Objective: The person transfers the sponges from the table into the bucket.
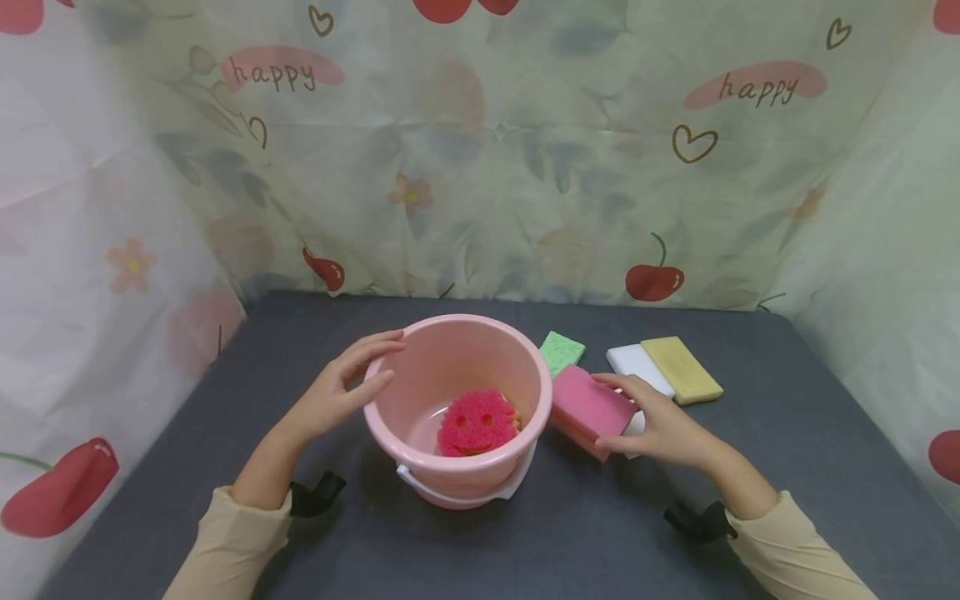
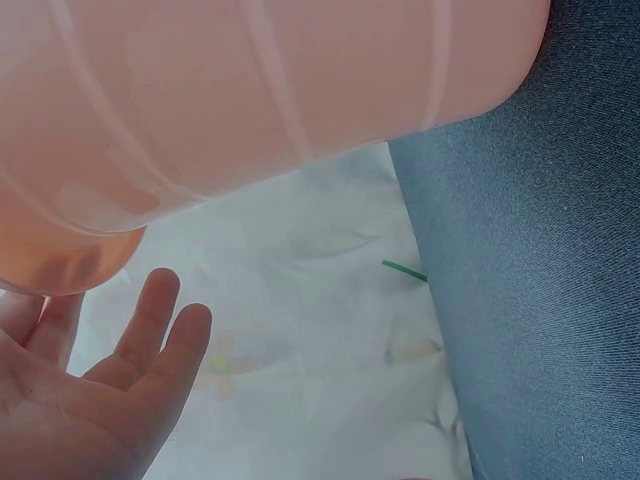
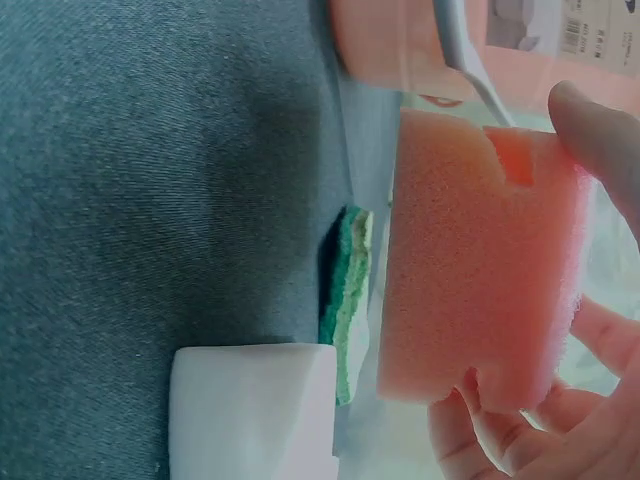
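A pink bucket [image 1: 459,479] stands upright with a pink smiley-face scrubber [image 1: 477,423] lying inside; part of something yellowish shows behind the scrubber. My left hand [image 1: 341,392] rests at the bucket's left rim, its fingers fairly straight and reaching a little over the edge. In the left wrist view, two fingers [image 2: 165,330] extend free of the bucket wall. Just right of the bucket, my right hand [image 1: 660,425] pinches a pink sponge [image 1: 592,404] between thumb and fingers. The right wrist view shows this notched sponge [image 3: 480,260] raised above the dark tabletop.
Behind the held sponge lies a green sponge [image 1: 562,352]. A white sponge [image 1: 636,365] and a yellow sponge [image 1: 682,371] lie side by side farther right. Another white piece [image 1: 635,423] is partly hidden by my right hand. Printed curtains [image 1: 495,208] surround the table.
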Action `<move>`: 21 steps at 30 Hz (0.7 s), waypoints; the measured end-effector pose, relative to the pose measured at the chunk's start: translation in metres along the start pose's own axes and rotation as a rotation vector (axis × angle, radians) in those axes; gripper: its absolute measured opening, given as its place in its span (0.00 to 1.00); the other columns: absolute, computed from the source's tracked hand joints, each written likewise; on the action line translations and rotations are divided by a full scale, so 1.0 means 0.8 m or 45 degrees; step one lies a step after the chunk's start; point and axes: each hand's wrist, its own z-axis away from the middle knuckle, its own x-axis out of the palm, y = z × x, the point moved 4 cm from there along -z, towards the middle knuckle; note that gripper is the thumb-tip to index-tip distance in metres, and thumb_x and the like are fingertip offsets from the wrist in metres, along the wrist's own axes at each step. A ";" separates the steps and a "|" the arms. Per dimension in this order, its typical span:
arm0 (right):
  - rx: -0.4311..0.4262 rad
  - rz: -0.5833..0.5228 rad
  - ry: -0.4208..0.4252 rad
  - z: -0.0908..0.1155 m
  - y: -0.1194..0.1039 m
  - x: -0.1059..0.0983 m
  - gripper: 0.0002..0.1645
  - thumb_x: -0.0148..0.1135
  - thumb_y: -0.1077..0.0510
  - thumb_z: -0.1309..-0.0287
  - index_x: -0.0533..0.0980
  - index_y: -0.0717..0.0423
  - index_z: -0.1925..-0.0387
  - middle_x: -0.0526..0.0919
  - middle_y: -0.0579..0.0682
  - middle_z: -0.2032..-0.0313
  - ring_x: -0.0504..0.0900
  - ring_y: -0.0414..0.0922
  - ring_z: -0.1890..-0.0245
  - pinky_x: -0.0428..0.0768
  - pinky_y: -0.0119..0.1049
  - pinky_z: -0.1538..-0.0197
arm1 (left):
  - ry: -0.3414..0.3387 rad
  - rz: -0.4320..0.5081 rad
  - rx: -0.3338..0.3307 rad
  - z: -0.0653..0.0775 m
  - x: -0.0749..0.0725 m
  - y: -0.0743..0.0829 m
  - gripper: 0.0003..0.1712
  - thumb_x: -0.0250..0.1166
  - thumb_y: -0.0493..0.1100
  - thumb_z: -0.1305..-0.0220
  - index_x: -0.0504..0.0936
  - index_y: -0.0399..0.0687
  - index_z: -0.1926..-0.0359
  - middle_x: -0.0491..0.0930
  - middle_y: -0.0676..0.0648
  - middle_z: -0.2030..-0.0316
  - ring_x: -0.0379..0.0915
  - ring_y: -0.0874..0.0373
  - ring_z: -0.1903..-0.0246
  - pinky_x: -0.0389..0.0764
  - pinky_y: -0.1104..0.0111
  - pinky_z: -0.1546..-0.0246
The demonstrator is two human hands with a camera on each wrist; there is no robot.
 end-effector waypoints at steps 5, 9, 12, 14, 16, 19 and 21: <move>-0.012 0.012 0.008 0.000 -0.003 -0.003 0.47 0.71 0.45 0.56 0.61 0.50 0.36 0.70 0.50 0.42 0.70 0.47 0.46 0.77 0.40 0.50 | 0.002 0.007 0.011 0.000 0.000 0.000 0.23 0.57 0.39 0.36 0.71 0.45 0.39 0.62 0.47 0.33 0.57 0.51 0.34 0.66 0.83 0.46; -0.021 0.032 0.027 0.001 -0.007 -0.005 0.47 0.72 0.44 0.56 0.61 0.50 0.36 0.71 0.50 0.42 0.70 0.47 0.46 0.77 0.40 0.50 | 0.003 0.013 0.012 0.000 0.001 0.000 0.23 0.57 0.39 0.36 0.71 0.44 0.39 0.62 0.46 0.33 0.57 0.51 0.34 0.66 0.82 0.45; -0.020 0.044 0.045 0.001 -0.011 -0.008 0.47 0.72 0.45 0.56 0.62 0.51 0.36 0.71 0.51 0.42 0.70 0.47 0.47 0.77 0.40 0.51 | 0.003 0.016 0.013 0.000 0.001 0.000 0.23 0.57 0.39 0.36 0.71 0.44 0.39 0.62 0.46 0.33 0.57 0.51 0.34 0.66 0.82 0.45; -0.021 0.045 0.056 0.001 -0.014 -0.011 0.47 0.72 0.46 0.57 0.62 0.52 0.36 0.71 0.52 0.42 0.70 0.47 0.47 0.77 0.39 0.52 | 0.005 0.017 0.016 0.000 0.001 0.000 0.23 0.57 0.39 0.36 0.71 0.44 0.39 0.62 0.46 0.33 0.57 0.51 0.34 0.66 0.82 0.45; -0.026 0.044 0.068 0.001 -0.017 -0.014 0.48 0.73 0.47 0.57 0.62 0.53 0.36 0.70 0.52 0.42 0.70 0.47 0.47 0.78 0.38 0.54 | 0.005 0.018 0.019 0.000 0.001 0.000 0.23 0.57 0.39 0.36 0.71 0.44 0.39 0.62 0.46 0.33 0.57 0.51 0.34 0.66 0.81 0.45; -0.029 0.040 0.080 0.000 -0.020 -0.019 0.48 0.73 0.48 0.57 0.62 0.53 0.36 0.70 0.53 0.42 0.69 0.48 0.47 0.78 0.39 0.54 | 0.004 0.020 0.016 0.001 0.001 0.000 0.23 0.57 0.39 0.36 0.71 0.45 0.39 0.62 0.46 0.33 0.57 0.51 0.34 0.67 0.80 0.45; -0.026 0.040 0.087 -0.001 -0.022 -0.022 0.48 0.73 0.48 0.57 0.61 0.53 0.36 0.70 0.54 0.42 0.69 0.48 0.48 0.79 0.42 0.55 | 0.003 0.021 0.011 0.001 0.001 0.000 0.23 0.57 0.39 0.36 0.71 0.45 0.39 0.62 0.46 0.33 0.57 0.51 0.34 0.67 0.80 0.45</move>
